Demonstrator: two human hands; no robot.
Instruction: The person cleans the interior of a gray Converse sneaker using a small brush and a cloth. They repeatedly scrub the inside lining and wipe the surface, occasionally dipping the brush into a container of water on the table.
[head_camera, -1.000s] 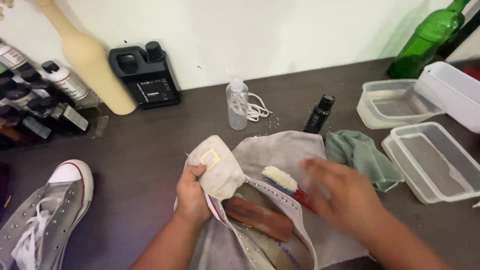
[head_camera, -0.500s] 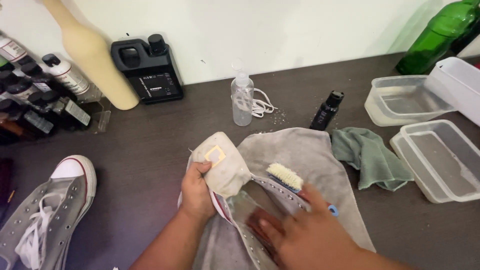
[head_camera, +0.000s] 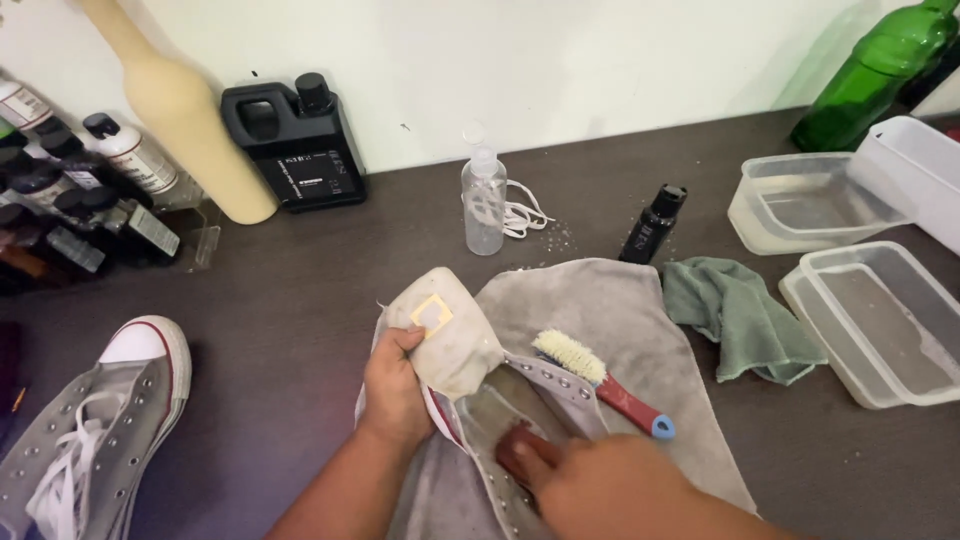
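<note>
The left hand grips the grey high-top shoe at its folded-back tongue, fingers closed firmly on the fabric; the shoe lies on a grey towel spread on the dark table, toe end near the bottom edge of the view; the right hand rests over the shoe's opening, fingertips pressed inside it, and whether it clasps anything cannot be told, as the hand is blurred; a brush with pale bristles and a red handle lies on the towel just beside the shoe, free of both hands.

A second grey shoe with white laces sits well apart at lower left; a clear spray bottle and a small black bottle stand beyond the towel; a green cloth lies crumpled to the right, near three clear plastic tubs; a black jug stands against the wall; a green glass bottle stands at upper right.
</note>
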